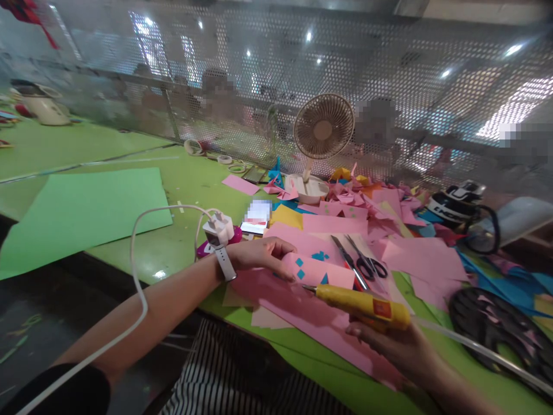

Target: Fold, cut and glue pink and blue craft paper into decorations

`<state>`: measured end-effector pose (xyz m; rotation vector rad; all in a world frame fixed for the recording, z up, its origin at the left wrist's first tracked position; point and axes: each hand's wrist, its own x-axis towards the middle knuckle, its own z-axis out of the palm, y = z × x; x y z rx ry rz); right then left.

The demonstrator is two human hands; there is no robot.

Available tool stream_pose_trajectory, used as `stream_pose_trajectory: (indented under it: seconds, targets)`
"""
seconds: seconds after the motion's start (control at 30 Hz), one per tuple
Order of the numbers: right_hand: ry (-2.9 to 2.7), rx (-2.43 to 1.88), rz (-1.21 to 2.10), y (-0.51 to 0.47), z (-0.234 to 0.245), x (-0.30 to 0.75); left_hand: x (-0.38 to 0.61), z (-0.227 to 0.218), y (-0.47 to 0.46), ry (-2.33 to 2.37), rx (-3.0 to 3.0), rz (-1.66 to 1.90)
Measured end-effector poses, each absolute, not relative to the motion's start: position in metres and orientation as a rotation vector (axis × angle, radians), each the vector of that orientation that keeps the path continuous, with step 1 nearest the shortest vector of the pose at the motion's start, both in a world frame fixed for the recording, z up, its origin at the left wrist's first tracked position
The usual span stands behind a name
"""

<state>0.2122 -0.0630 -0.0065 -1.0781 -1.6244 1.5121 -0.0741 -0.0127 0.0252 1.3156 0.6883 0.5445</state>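
Note:
My left hand [263, 253] rests on a small pink paper piece [317, 271] that carries little blue diamond shapes, fingers curled over its left edge and pinning it to the pile. My right hand [389, 340] is wrapped around a yellow glue gun [363, 302], whose metal tip points left at the lower edge of that pink piece. A white cord [138, 276] runs along my left arm, which wears a white wristband.
Black-handled scissors [360, 262] lie on a heap of pink paper [423, 259]. A beige desk fan [323, 129] stands behind. A large green sheet [82, 210] lies left, a white plug [218, 227] beside my wrist, a dark basket [496, 328] right. Perforated metal screen at back.

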Motion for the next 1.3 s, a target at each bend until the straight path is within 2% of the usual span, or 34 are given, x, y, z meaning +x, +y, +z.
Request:
stream_pose_trajectory:
  seconds: [0.63,0.97,1.3]
  targets:
    - [-1.647,-1.022,1.469,-0.061,-0.005,0.208,-0.074,0.023,-0.012,0.666,1.338,0.542]
    - [-1.633,-1.010,1.652,-0.058,-0.012,0.213,-0.075,0.022,-0.012,0.681,1.355,0.523]
    - [-1.638,-1.079,1.612,-0.061,-0.010,0.212,-0.076,0.021,-0.012,0.686,1.368,0.517]
